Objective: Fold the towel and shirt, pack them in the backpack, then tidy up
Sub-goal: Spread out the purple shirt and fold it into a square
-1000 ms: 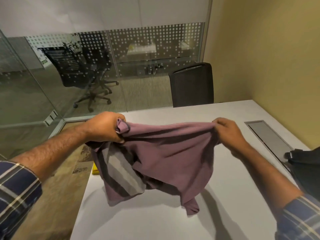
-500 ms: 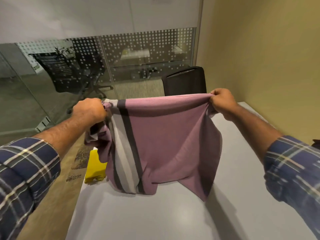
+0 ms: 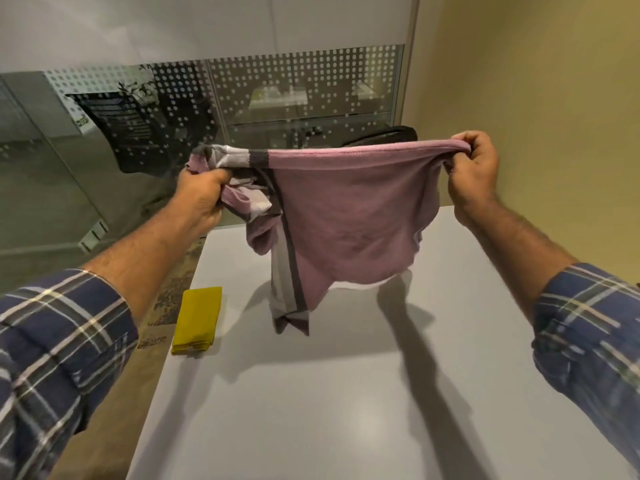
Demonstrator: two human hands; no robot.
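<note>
We hold the mauve striped shirt [image 3: 346, 223] up above the grey table [image 3: 346, 393], left hand [image 3: 202, 195] fisted round a bunched corner, right hand [image 3: 472, 171] pinching the hem. The folded yellow towel [image 3: 198, 320] lies at the table's left edge. To fold well, we should free the left bunch, pull the hem taut, and lay the shirt flat.

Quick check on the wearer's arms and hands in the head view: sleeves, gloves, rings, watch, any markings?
Both arms wear a long-sleeved navy-blue plaid shirt with white and grey check lines, the left sleeve and right sleeve pushed up to mid-forearm. The forearms below are uncovered. The left hand and right hand are gloveless; no ring, watch or wristband shows.
</note>
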